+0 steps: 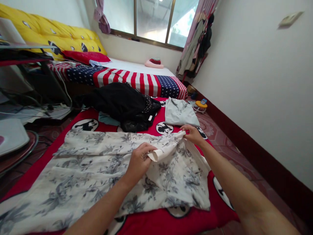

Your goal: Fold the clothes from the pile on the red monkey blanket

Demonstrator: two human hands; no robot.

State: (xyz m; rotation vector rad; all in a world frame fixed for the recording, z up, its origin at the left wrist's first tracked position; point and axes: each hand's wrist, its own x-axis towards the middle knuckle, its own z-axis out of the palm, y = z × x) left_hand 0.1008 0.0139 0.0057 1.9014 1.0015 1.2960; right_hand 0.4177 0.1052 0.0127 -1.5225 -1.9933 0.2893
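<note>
A long white garment (90,176) with a grey floral print lies spread over a red mat (156,129) with round monkey-like prints. My left hand (140,160) pinches a lifted, plain-looking edge of it near the middle. Farther right, my right hand (192,134) grips the cloth at the upper right corner between thumb and fingers. Between the two hands the fabric is raised in a fold. Whether the garment is a dress or something else I cannot tell.
Beyond the garment lie a heap of black clothing (119,101) and a folded pale grey shirt (181,112). A bed with a striped, starred cover (137,81) stands at the back. To the left are a desk (26,54) and a stool (14,138); a white wall (264,81) is right.
</note>
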